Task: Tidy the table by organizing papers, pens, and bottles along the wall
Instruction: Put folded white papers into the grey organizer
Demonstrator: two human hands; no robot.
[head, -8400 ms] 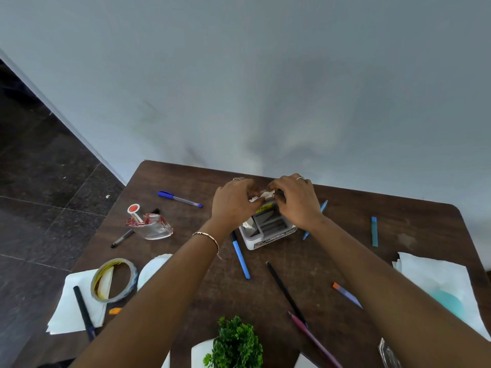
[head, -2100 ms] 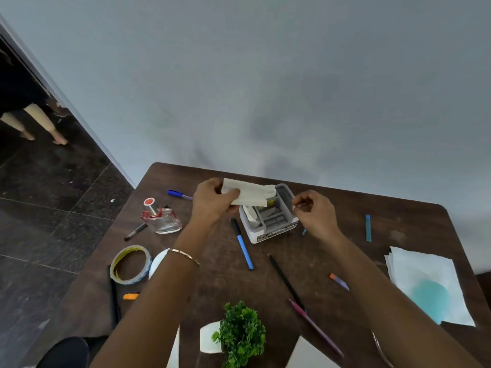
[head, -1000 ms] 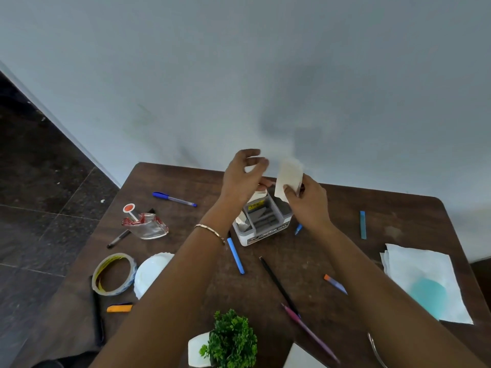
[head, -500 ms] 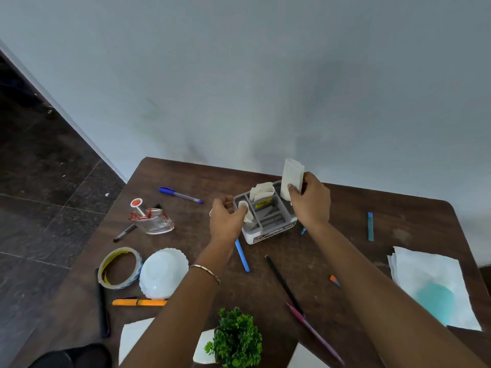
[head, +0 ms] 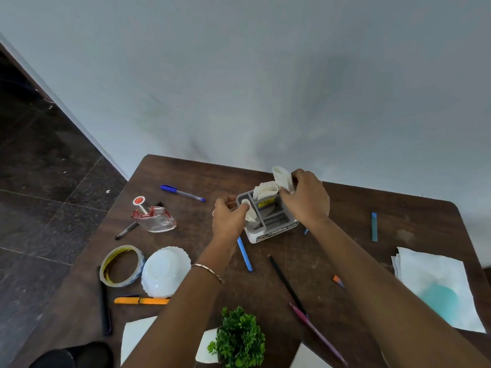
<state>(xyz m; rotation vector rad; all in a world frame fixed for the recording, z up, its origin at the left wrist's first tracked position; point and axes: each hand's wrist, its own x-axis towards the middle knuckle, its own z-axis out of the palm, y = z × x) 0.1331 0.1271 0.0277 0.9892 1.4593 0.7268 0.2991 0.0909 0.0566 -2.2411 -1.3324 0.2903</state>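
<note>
Paper move: folded white paper point(head: 282, 177) is lower than half a second ago. It stood upright over the box's far corner. Now it is bent over at the far compartment, touching the crumpled white paper point(head: 265, 188) already stuck there.
Right: right hand point(head: 305, 200) curled round the folded white paper, pinching it at the far rim.
Left: left hand point(head: 228, 219) unmoved at the near-left corner, thumb and fingers pinching a small rolled white paper point(head: 248, 212) standing in that compartment.
Box: grey-and-white plastic desk organizer point(head: 273, 232) between both hands, near the pale grey wall point(head: 265, 88), not against it.
Pens: none stowed. Blue capped ballpoint pen point(head: 182, 193) and thin black pen point(head: 126, 231) left of the left hand. Light blue pen point(head: 245, 254) just beside the left wrist. Long black pencil point(head: 285, 281) and magenta pen point(head: 317, 334) between the forearms. Orange pen point(head: 140, 300) left of the left forearm. Teal stick point(head: 374, 226) right of the right hand.
Bottle: clear glass bottle with a red stopper point(head: 156, 219), left of the left hand, well apart from the wall.
Sheets: white paper sheets with a teal patch point(head: 435, 285) right of the right forearm. Plain white sheet point(head: 135, 338) by the left elbow.
Done: small papers going into the box, looks nearly finished.
Open: all pens, the bottle, both sheet lots. Early stage, by my read.
</note>
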